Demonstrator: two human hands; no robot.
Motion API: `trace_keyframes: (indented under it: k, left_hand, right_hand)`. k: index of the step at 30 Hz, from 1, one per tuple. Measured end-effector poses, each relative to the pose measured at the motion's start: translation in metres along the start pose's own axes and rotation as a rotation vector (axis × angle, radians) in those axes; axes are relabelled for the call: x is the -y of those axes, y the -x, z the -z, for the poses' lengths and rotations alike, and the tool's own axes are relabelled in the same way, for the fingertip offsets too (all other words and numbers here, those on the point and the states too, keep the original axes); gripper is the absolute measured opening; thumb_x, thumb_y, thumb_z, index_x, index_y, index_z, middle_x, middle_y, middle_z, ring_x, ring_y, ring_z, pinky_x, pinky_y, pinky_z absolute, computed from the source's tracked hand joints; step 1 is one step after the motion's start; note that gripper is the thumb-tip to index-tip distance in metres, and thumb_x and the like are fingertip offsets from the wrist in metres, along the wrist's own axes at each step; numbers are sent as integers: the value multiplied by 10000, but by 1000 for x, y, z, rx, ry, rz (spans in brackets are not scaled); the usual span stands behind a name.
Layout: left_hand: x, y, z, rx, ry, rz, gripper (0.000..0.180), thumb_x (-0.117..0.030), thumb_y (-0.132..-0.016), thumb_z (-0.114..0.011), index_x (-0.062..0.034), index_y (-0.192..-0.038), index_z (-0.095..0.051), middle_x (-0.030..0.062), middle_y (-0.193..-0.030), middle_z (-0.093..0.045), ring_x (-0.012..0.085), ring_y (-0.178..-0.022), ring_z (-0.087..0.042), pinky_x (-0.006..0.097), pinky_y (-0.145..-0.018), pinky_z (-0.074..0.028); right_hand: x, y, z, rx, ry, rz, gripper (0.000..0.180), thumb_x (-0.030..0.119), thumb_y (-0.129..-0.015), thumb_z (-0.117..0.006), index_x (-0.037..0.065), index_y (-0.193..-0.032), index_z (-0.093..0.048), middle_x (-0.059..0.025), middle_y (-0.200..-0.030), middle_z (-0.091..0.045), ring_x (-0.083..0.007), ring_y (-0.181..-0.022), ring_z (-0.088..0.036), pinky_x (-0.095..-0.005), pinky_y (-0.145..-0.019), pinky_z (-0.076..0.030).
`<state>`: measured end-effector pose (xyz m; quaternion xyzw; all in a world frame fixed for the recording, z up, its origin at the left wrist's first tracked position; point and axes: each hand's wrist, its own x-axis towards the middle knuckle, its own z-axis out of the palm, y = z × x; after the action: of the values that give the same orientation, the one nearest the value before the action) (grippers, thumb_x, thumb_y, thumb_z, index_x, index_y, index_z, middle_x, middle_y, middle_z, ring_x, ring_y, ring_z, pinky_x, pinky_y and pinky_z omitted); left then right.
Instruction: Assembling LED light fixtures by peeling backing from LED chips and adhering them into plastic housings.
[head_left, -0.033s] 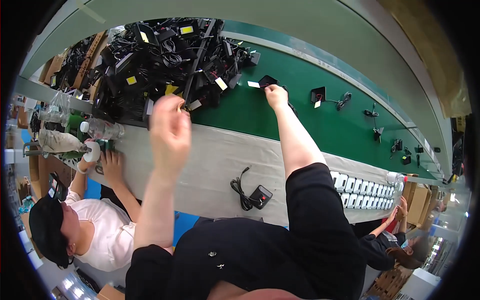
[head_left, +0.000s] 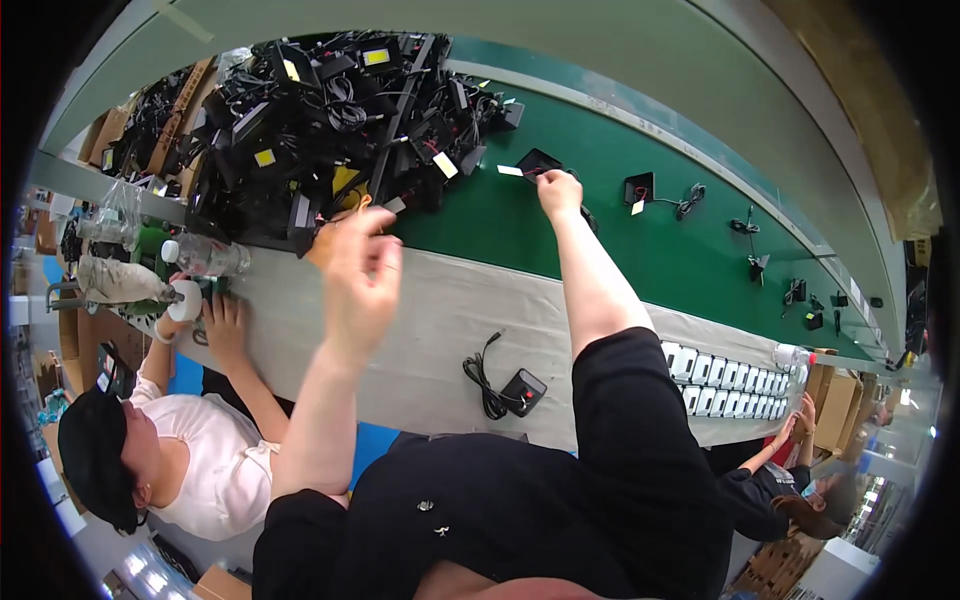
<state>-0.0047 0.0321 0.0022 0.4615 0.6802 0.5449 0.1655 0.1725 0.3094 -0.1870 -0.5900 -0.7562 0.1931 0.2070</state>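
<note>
Right hand (head_left: 560, 192): closed on black housing (head_left: 537, 160)
Left hand (head_left: 360, 285): blurred, grip unclear
Laid-out units (head_left: 638, 187): several, upper right
Heap (head_left: 320, 150): large, upper left

Left: clear bottle (head_left: 212, 260) on its side, near end of pale cloth (head_left: 450, 300). Beside it, co-worker (head_left: 215, 455) in white, black cap (head_left: 92, 450). Right: two rows of black-and-white units (head_left: 718, 403); beyond, cardboard box (head_left: 838, 408), second co-worker (head_left: 755, 500) in dark top (head_left: 768, 486).
</note>
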Motion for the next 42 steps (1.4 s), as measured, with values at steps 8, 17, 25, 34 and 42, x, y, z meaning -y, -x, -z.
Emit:
trace_keyframes:
  k: [8,17,25,34,42]
  left_hand:
    - [-22,10,-39,358,583,562,514,-306,-973,-379,-135,-1431,-224,69,-1418,-345,188,-1047,-555,305,-806,-469]
    - [-124,36,-59,379,995,472,409,-300,-986,-369,-83,-1331,-333,77,-1140,-546,166,-1011,-575,344,-824,-508]
    - [-185,92,-69,367,438,-45,403,-150,-964,-411,-62,-1356,-377,83,-1226,-465,105,-864,-527,262,-751,-473]
    - [-210,126,-69,388,591,15,406,-129,-956,-421,-65,-1356,-383,90,-1228,-415,136,-1012,-494,266,-840,-441]
    - [-222,140,-63,304,530,-253,417,-88,-928,-452,-16,-1334,-391,112,-1230,-426,158,-1099,-473,277,-900,-408]
  right_hand:
    - [81,106,124,-4,-700,108,137,99,-835,-647,-33,-861,-676,-52,-734,-674,-86,-671,-623,-197,-607,-478]
    - [126,220,251,-44,-807,374,212,45,-767,-674,12,-974,-645,-63,-694,-606,-131,-635,-587,-241,-569,-459]
    - [109,277,315,297,-1173,209,319,82,-793,-671,15,-954,-404,-67,-779,-575,-75,-652,-578,-212,-554,-437]
    - [88,303,364,536,-1335,133,213,-21,-795,-605,2,-940,-451,-55,-863,-549,-115,-765,-620,-225,-704,-484]
    - [91,312,399,178,-541,463,235,2,-687,-721,27,-888,-601,-41,-856,-626,-153,-807,-605,-294,-707,-477]
